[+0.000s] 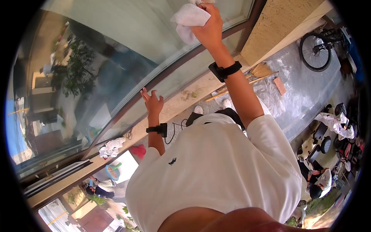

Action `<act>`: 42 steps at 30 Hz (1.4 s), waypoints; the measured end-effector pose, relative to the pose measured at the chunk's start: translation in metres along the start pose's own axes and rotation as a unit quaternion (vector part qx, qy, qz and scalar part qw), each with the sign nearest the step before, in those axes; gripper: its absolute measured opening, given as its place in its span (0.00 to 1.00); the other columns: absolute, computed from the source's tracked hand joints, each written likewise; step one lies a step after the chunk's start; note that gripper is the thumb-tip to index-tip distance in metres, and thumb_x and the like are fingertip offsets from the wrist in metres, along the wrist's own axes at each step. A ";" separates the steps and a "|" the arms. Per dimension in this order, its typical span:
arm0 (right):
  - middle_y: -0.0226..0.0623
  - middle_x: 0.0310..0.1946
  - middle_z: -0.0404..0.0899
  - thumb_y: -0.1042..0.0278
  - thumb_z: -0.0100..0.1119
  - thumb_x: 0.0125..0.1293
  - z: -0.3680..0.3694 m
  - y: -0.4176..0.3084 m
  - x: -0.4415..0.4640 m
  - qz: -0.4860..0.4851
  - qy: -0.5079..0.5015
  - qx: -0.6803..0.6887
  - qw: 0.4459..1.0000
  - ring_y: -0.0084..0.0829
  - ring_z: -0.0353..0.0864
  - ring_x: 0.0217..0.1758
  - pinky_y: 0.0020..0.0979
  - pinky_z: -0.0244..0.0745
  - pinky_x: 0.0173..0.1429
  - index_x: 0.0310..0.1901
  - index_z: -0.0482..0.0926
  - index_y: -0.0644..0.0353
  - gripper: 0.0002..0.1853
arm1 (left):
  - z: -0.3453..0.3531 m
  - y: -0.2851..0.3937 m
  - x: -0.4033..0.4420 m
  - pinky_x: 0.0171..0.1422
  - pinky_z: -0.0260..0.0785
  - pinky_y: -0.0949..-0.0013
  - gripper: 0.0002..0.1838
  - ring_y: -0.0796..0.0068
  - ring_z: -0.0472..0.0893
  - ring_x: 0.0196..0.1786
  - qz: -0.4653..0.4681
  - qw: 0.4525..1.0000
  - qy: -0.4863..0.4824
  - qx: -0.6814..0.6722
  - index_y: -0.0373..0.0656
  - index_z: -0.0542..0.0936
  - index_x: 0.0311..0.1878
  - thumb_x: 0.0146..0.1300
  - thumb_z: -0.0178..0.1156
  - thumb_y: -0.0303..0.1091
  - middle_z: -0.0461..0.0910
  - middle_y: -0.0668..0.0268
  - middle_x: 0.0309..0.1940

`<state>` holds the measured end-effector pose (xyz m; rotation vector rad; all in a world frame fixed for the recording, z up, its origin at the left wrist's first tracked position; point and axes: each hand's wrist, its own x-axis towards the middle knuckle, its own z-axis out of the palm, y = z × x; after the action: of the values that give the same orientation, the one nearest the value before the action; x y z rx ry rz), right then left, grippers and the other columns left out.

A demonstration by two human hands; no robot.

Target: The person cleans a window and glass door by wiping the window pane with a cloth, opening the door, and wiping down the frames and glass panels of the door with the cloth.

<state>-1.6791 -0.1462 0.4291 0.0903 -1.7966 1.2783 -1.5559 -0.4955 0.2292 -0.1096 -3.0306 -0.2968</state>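
Observation:
My right hand is raised high and gripped round a white cloth, which lies at the upper part of the window pane. Lower down, beside the brown window frame, my left hand is empty, its fingers apart and partly curled. Whether its fingertips touch the frame, I cannot tell. Each wrist wears a black strap with a small box on it.
A crumpled white cloth lies on the ledge. On the ground are a straw broom, a brick and clear plastic sheeting. Further right stand a bicycle and a person. Another person is at lower left.

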 end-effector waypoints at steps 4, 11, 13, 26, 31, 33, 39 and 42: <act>0.41 0.36 0.79 0.67 0.74 0.44 -0.016 0.061 -0.032 0.012 0.030 -0.027 0.999 0.47 0.76 0.42 0.43 0.73 0.47 0.40 0.75 0.57 0.22 | 0.000 0.011 0.007 0.72 0.57 0.42 0.21 0.38 0.44 0.77 -0.064 0.998 -0.012 -0.017 0.45 0.76 0.53 0.56 0.66 0.35 0.48 0.44 0.73; 0.40 0.37 0.82 0.68 0.71 0.46 -0.034 0.138 -0.108 0.234 -0.119 -0.156 0.952 0.47 0.79 0.42 0.45 0.76 0.46 0.44 0.76 0.57 0.22 | -0.002 0.016 0.023 0.75 0.49 0.43 0.23 0.31 0.46 0.75 -0.038 0.997 -0.039 0.051 0.45 0.76 0.52 0.52 0.68 0.35 0.48 0.34 0.70; 0.43 0.40 0.82 0.66 0.71 0.46 -0.030 0.140 -0.118 0.229 -0.139 -0.127 0.955 0.48 0.79 0.44 0.45 0.76 0.49 0.46 0.74 0.58 0.24 | -0.009 0.012 0.020 0.75 0.50 0.45 0.24 0.31 0.49 0.73 -0.067 0.995 -0.064 0.037 0.46 0.75 0.53 0.52 0.68 0.37 0.49 0.32 0.68; 0.51 0.49 0.74 0.77 0.67 0.52 -0.011 0.038 -0.011 0.166 0.146 0.316 0.923 0.53 0.72 0.59 0.42 0.65 0.66 0.56 0.71 0.69 0.28 | -0.042 0.051 0.055 0.63 0.67 0.53 0.24 0.43 0.78 0.57 -0.120 0.974 -0.189 0.021 0.41 0.76 0.55 0.60 0.61 0.46 0.81 0.39 0.46; 0.55 0.60 0.66 0.79 0.67 0.50 0.026 0.046 -0.056 0.105 0.014 -0.159 0.982 0.55 0.70 0.60 0.43 0.63 0.68 0.58 0.70 0.68 0.30 | -0.020 0.034 0.030 0.60 0.72 0.56 0.21 0.48 0.83 0.48 -0.097 0.985 -0.138 0.041 0.42 0.78 0.53 0.60 0.61 0.43 0.66 0.30 0.60; 0.55 0.60 0.69 0.74 0.69 0.48 0.030 0.064 -0.081 0.056 0.022 0.014 0.998 0.54 0.70 0.59 0.43 0.64 0.67 0.56 0.73 0.62 0.30 | -0.016 0.030 0.021 0.60 0.73 0.57 0.22 0.49 0.84 0.46 -0.090 0.988 -0.119 0.039 0.42 0.78 0.54 0.60 0.60 0.43 0.57 0.26 0.67; 0.45 0.53 0.69 0.73 0.73 0.48 0.041 0.095 -0.132 0.096 -0.060 0.025 0.993 0.51 0.68 0.63 0.42 0.71 0.64 0.55 0.72 0.52 0.31 | -0.022 0.040 0.030 0.61 0.72 0.58 0.19 0.47 0.84 0.48 -0.106 0.990 -0.096 0.007 0.41 0.81 0.50 0.59 0.61 0.41 0.52 0.22 0.67; 0.42 0.53 0.68 0.70 0.76 0.45 0.031 0.087 -0.137 0.099 -0.109 -0.007 0.989 0.50 0.71 0.58 0.43 0.73 0.61 0.53 0.72 0.54 0.32 | -0.021 0.038 0.031 0.63 0.71 0.57 0.17 0.41 0.80 0.54 -0.104 0.991 -0.082 0.009 0.41 0.82 0.48 0.58 0.61 0.40 0.57 0.21 0.64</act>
<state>-1.6626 -0.1873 0.2702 0.0472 -2.0423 1.4407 -1.5821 -0.4601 0.2602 0.1952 -3.2111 -0.2898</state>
